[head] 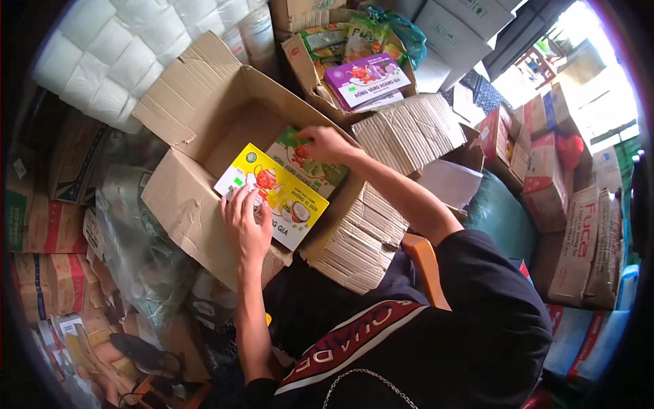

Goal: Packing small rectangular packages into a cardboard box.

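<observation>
An open cardboard carton (212, 130) stands before me with its flaps spread. Inside lies a yellow and white product box (299, 197), printed with a red teapot and a coconut, tilted across the carton's near end. My left hand (249, 220) rests on its lower left part, fingers apart on the printed face. Partly beneath it is a green box (327, 179) with a similar teapot picture. My right hand (327, 146) is at the upper part of the green box with its fingers bent down; whether they grip it is hidden.
Beyond the carton, a smaller open carton (292, 56) holds purple boxes (365, 82) and snack packets. White wrapped rolls (117, 51) are stacked at upper left. A clear plastic bag (148, 230) lies left. Stacked cartons (575, 245) crowd the right, near an orange chair part (424, 266).
</observation>
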Available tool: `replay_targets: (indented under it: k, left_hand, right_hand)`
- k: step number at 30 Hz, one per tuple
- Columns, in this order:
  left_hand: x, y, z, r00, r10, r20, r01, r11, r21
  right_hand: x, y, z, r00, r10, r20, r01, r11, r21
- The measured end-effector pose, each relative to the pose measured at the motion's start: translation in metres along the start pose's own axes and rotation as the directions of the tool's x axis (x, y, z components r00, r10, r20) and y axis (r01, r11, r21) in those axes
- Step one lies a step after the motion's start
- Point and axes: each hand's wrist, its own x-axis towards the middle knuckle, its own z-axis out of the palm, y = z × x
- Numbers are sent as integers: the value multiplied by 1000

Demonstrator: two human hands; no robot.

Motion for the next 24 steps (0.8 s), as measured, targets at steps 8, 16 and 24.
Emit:
replay_targets:
  k: [8, 16, 24]
  left_hand:
    - [-2, -4, -3, 999, -37, 6, 37, 999, -1]
    - [2, 0, -4, 1000, -22, 2, 22, 999, -33]
    - [1, -2, -1, 998, -53, 43, 53, 999, -9]
  right_hand:
    - [50, 16, -109, 750, 574, -330, 165, 321, 933]
    - [57, 140, -152, 719, 142, -680, -331, 931, -156]
    - [20, 24, -121, 838, 260, -480, 50, 840, 541]
